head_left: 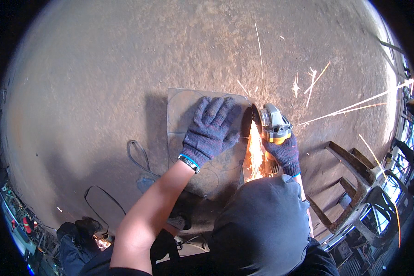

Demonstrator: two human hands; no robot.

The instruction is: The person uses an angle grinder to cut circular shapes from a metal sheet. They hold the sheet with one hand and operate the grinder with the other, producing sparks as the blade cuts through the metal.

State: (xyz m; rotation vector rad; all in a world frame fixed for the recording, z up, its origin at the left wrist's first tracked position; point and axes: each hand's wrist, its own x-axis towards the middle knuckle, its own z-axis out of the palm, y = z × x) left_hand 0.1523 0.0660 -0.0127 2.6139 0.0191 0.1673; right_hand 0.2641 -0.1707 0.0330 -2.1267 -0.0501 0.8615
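Observation:
My left hand [211,129], in a dark knitted glove, lies flat with fingers stretched out on a thin metal sheet [179,103]. Curved outlines are marked on the sheet. My right hand [286,154], gloved alike, is wrapped round an angle grinder [275,123] with a grey head and yellow body. Its dark disc [256,117] stands on edge at the sheet's right side. A bright stream of sparks [255,154] pours from the disc toward me. The disc's exact contact with the sheet is lost in the glare.
The sheet rests on a broad, worn metal surface [101,78]. A dark cable loop [138,154] lies left of the sheet. A heavy metal frame with prongs [349,184] stands at the right. A dark rounded covering [264,221] hides the lower middle. Stray sparks fly on the right.

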